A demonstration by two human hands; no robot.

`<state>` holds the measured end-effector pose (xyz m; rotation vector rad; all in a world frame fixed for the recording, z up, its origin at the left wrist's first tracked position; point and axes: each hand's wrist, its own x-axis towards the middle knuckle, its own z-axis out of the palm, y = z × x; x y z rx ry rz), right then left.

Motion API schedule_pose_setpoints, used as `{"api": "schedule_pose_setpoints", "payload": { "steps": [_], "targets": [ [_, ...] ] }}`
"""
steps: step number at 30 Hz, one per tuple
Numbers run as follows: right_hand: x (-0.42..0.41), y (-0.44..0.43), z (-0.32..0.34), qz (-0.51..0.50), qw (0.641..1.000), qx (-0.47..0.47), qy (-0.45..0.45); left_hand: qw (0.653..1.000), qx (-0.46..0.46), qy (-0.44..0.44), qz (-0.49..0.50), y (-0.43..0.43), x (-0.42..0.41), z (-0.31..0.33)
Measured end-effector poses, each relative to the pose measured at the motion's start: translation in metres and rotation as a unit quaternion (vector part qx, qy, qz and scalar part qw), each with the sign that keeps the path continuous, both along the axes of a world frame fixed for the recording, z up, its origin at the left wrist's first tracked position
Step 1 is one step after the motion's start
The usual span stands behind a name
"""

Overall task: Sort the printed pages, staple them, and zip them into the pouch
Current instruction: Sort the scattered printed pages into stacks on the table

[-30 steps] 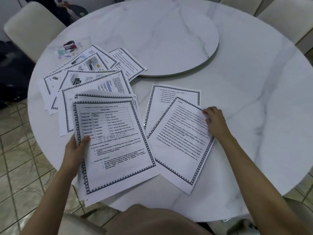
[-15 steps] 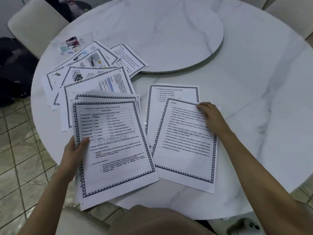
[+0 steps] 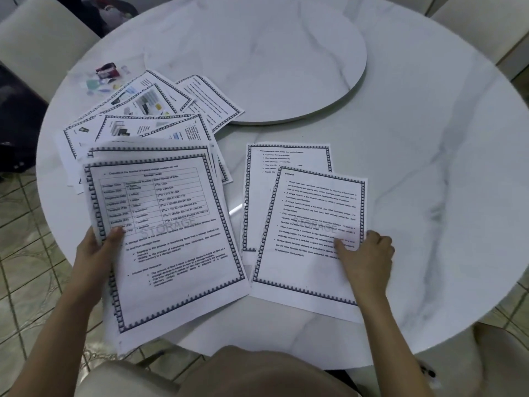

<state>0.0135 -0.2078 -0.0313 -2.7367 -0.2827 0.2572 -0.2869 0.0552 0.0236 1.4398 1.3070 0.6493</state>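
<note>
- The sheaf of pages sits at the near left, its near end hanging off the table edge. The left hand holds it, thumb on the top sheet and fingers underneath. The top sheet shows a table of figures.
- On the right, the right hand pinches the text page at its right edge, thumb on the print and fingers curled at the margin. That page lies slightly askew over the page beneath, and the two form the sorted pile.
- This looks like sorting, with stapling and zipping yet to come. To do it well, square the text page to the sheet under it before letting go, corners matched, so the pile staples cleanly.
- Read the heading of each sheet before placing it; the borders all look alike, so only the text tells the order.
- Support the sheaf from below or slide it further onto the table, as the overhang could let sheets slip.
- Loose pages fan out at the far left, some with pictures, overlapping one another.
- Small coloured bits lie beyond them; I cannot tell whether a pouch or stapler is among them.
- The table is round, white and marbled, smooth enough for paper to slide, with a raised turntable at its middle.
- A pale chair stands far left, with tiled floor below.
</note>
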Motion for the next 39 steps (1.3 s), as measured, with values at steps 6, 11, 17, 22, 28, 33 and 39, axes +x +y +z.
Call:
{"api": "schedule_pose_setpoints", "payload": {
  "steps": [6, 11, 17, 22, 28, 33, 39],
  "targets": [
    [-0.001, 0.008, 0.000, -0.032, 0.999, 0.000, 0.025, 1.000, -0.021, -0.017, -0.013, 0.008, 0.004, 0.000],
    [0.007, 0.008, 0.003, -0.072, 0.992, 0.081, 0.065, 0.998, -0.037, -0.017, -0.043, 0.015, 0.006, -0.005],
    [0.011, 0.012, 0.005, -0.018, 0.986, 0.149, 0.070, 0.997, -0.046, -0.024, -0.062, 0.025, 0.008, -0.006],
    [0.009, 0.029, 0.010, 0.020, 0.981, 0.182, 0.067, 0.996, -0.069, -0.027, -0.059, 0.031, 0.004, -0.011],
    [0.001, 0.057, 0.014, 0.051, 0.973, 0.206, 0.087, 0.995, -0.074, -0.029, -0.057, 0.039, -0.004, -0.009],
    [-0.007, 0.079, 0.015, 0.110, 0.965, 0.211, 0.112, 0.996, -0.069, -0.030, -0.044, 0.046, -0.013, -0.005],
    [0.011, 0.067, 0.028, 0.097, 0.943, 0.284, 0.146, 0.997, -0.059, -0.034, -0.036, 0.048, -0.016, -0.002]
  ]
}}
